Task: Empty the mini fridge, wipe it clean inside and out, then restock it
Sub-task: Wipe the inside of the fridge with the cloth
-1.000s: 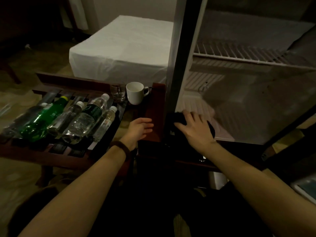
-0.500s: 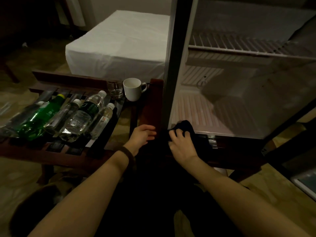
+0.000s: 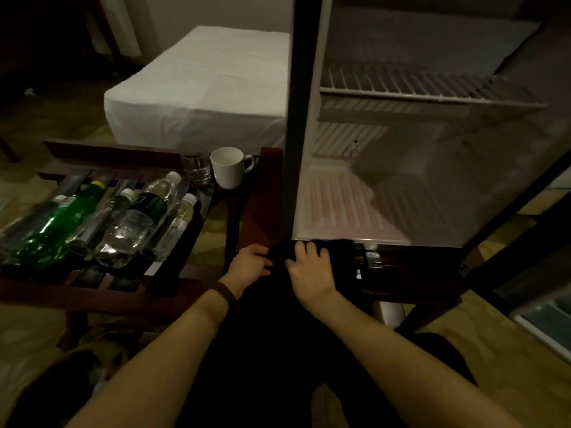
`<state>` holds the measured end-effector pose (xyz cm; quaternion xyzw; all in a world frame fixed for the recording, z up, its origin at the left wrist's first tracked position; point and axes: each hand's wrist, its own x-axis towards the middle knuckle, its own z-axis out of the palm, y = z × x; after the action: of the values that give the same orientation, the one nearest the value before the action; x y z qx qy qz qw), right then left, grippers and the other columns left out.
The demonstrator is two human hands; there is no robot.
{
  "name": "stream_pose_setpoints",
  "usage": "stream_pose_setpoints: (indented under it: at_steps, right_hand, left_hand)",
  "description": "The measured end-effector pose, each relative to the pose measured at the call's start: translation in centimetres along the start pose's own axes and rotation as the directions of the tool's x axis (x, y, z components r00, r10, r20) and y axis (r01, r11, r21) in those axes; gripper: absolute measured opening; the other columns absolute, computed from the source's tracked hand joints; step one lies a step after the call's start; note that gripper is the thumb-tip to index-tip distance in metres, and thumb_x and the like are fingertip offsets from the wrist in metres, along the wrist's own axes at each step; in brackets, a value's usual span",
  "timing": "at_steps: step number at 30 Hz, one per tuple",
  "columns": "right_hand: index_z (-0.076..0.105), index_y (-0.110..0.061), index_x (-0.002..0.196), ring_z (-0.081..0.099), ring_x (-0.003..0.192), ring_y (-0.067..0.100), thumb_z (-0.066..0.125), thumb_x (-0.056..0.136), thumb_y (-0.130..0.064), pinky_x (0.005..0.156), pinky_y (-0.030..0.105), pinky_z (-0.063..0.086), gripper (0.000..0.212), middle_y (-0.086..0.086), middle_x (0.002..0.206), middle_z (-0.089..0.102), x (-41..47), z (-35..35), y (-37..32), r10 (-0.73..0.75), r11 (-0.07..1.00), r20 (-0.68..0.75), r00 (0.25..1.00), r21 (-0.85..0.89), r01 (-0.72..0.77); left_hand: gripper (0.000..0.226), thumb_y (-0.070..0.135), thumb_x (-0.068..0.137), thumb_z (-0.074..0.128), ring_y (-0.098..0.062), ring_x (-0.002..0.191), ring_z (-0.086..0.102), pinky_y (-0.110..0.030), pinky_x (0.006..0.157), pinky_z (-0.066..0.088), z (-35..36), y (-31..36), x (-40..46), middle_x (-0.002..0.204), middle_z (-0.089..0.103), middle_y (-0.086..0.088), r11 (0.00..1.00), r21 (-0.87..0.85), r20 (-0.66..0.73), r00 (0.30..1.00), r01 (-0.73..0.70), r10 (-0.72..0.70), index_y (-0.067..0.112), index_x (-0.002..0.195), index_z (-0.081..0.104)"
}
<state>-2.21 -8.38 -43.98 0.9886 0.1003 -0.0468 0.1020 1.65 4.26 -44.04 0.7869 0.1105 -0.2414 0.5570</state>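
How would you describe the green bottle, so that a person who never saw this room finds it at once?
Look left of the open fridge at the dark wooden rack where several bottles lie side by side. The green bottle lies second from the left. It alone is green with a yellow cap; its neighbours are clear with white caps.

No readable text anywhere. Dark green label on the large clear plastic bottle (image 3: 147,205) at left of frame, and pale mark on the green plastic bottle (image 3: 63,219) beside it, too blurred to make out.
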Motion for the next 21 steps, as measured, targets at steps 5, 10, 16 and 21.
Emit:
stream_pose_setpoints:
  at_steps: [5, 10, 16, 21]
  right_hand:
    - [0.05, -0.02, 0.129, 0.04, 0.115, 0.032, 0.044, 0.094, -0.024, 0.093, 0.043, 0.034, 0.035, 0.014, 0.126, 0.04, -2.2, 1.2, 3.3, 0.229, 0.96, 0.023, 0.973, 0.162, -0.23]
    - [0.029, -0.027, 0.144, 0.04, 0.114, 0.031, 0.053, 0.087, -0.012, 0.092, 0.039, 0.038, 0.064, 0.014, 0.126, 0.037, -4.8, -0.2, 4.4, 0.342, 0.848, -0.054, 0.938, 0.448, -0.283]
    - [0.032, -0.016, 0.144, 0.045, 0.123, 0.03, 0.047, 0.094, -0.012, 0.105, 0.035, 0.038, 0.052, 0.013, 0.136, 0.04, -6.6, -1.8, 7.4, 0.488, 0.086, 0.155, 0.859, 0.971, -0.225]
    - [0.055, -0.013, 0.118, 0.062, 0.099, 0.024, 0.045, 0.097, -0.028, 0.088, 0.036, 0.051, 0.028, 0.01, 0.109, 0.063, -9.2, -3.5, 9.8, 0.488, -0.462, 0.315, 0.814, 0.884, -0.065]
  left_hand:
    - [0.028, 0.001, 0.091, 0.043, -0.015, 0.062, 0.054, -0.025, 0.064, 0.049, -0.1, -0.3, 0.6, 0.077, 0.06, -0.007, 0.972, 0.206, -0.045, 0.991, -0.117, 0.129, 0.017, 0.073, 0.056]
    - [0.015, 0.007, 0.092, 0.044, -0.012, 0.066, 0.057, -0.015, 0.053, 0.042, 5.6, 2.9, -2.0, 0.077, 0.06, -0.001, 0.931, 0.276, 0.174, 0.965, -0.24, 0.197, 0.011, 0.093, 0.059]
    - [0.037, -0.002, 0.085, 0.042, -0.024, 0.102, 0.058, -0.042, 0.095, 0.047, 10.0, 6.0, -4.0, 0.113, 0.059, -0.013, 0.939, 0.117, 0.34, 0.902, -0.322, 0.267, 0.015, 0.118, 0.046]
    - [0.031, 0.014, 0.086, 0.052, -0.023, 0.099, 0.06, -0.036, 0.088, 0.047, 11.1, 7.4, -5.1, 0.112, 0.062, -0.012, 0.978, -0.123, 0.498, 0.842, -0.167, 0.206, 0.012, 0.116, 0.054]
